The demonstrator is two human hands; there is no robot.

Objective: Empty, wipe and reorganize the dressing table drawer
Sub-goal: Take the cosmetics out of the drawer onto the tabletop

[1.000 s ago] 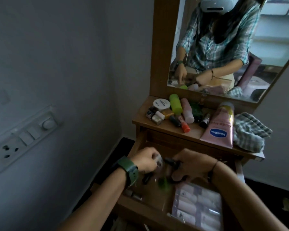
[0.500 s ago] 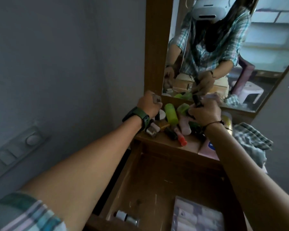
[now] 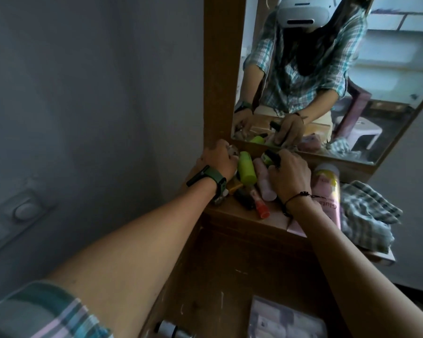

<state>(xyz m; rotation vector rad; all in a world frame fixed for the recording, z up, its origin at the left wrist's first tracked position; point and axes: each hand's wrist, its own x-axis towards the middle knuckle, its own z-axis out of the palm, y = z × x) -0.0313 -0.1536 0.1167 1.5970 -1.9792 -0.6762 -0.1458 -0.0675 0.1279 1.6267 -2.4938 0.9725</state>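
**Q:** What is nearest you?

**A:** The open drawer (image 3: 230, 284). A small silver-capped bottle (image 3: 167, 329) lies at its near left corner and a clear packet (image 3: 283, 320) at its near right. The rest of the wooden floor is bare, so emptying appears nearly complete but not finished.

**Q:** Why are both arms stretched over it?

**A:** You are reaching across the drawer to the tabletop (image 3: 232, 213), likely the holding area for removed items. A green bottle (image 3: 246, 170), a pink bottle (image 3: 265, 184), an orange-capped tube (image 3: 260, 208) and a large pink tube (image 3: 329, 191) lie clustered there; a checked cloth (image 3: 366, 215) sits at the right, presumably for wiping.

**Q:** State of the left hand?

**A:** Your left hand (image 3: 217, 161) is curled closed around a small pale object, just beside the green bottle. The object cannot be identified.

**Q:** And the right hand?

**A:** Your right hand (image 3: 288, 174) is partly closed, fingers bent down over the pink bottle, pinching a dark slim item (image 3: 274, 156) at the fingertips. The mirror (image 3: 376, 93) behind reflects both grips.
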